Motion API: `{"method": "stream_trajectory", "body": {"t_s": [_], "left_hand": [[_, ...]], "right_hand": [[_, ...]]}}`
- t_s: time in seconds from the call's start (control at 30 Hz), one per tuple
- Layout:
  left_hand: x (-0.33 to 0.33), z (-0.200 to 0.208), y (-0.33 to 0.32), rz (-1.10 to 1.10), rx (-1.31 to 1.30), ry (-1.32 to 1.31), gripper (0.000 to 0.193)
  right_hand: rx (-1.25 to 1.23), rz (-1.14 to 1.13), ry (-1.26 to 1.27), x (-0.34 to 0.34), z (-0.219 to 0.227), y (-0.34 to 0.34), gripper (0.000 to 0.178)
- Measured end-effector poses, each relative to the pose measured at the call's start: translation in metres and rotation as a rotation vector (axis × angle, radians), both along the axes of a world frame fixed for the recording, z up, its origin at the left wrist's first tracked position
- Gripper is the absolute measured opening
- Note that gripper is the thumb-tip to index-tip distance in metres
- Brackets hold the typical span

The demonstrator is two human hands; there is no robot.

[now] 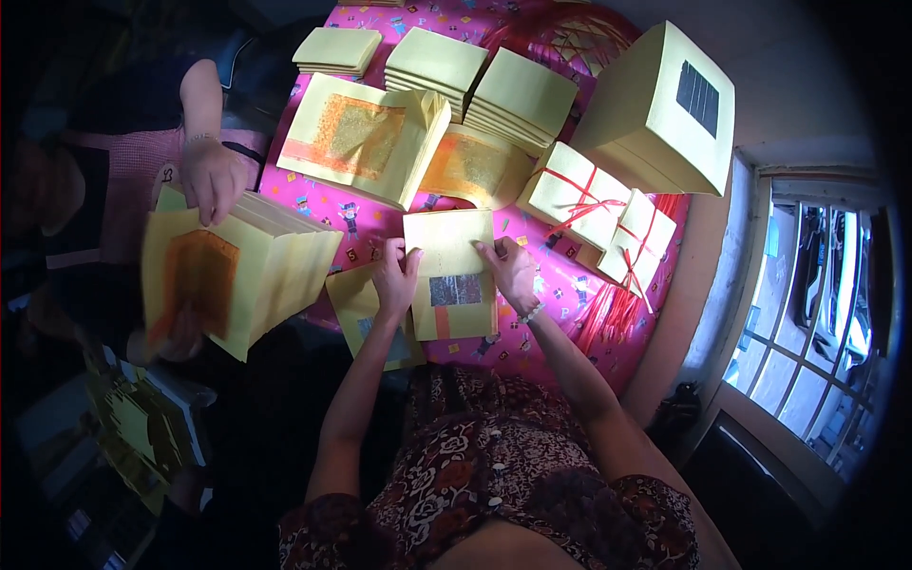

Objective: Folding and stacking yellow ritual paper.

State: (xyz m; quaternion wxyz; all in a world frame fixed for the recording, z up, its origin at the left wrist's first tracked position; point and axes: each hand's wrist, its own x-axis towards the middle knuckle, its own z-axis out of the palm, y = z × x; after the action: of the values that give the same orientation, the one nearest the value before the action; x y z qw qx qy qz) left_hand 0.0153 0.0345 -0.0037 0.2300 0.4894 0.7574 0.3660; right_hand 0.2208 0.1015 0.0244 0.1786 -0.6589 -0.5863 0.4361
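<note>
A yellow paper sheet [454, 275] with a silver square and an orange strip lies on the pink patterned table [532, 337]; its top part is folded over. My left hand [395, 274] presses its left edge with the fingers bent on the fold. My right hand [509, 269] pinches its right edge near the fold. A second yellow sheet [353, 302] lies under my left hand, to the left.
Another person's hand [213, 177] at the left holds a thick stack of yellow papers [237, 271] with an orange patch. Stacks of yellow paper [432, 65], bundles tied with red string [575, 198], a big yellow block [665, 109] and a red basket [579, 38] fill the far table. A window is at the right.
</note>
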Motion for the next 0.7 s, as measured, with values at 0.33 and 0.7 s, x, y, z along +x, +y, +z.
{"method": "stream_trajectory", "body": {"t_s": [0.33,0.7], "left_hand": [[0.0052,0.0027,0.0011,0.046,-0.055,0.002,0.03],[0.0083,0.008,0.0038,0.09,-0.056,-0.027,0.035]], "right_hand": [[-0.006,-0.031,-0.004,-0.0008,-0.0019,0.002,0.041],[-0.048,-0.02,-0.027,0.0,-0.007,0.0035,0.041]]}}
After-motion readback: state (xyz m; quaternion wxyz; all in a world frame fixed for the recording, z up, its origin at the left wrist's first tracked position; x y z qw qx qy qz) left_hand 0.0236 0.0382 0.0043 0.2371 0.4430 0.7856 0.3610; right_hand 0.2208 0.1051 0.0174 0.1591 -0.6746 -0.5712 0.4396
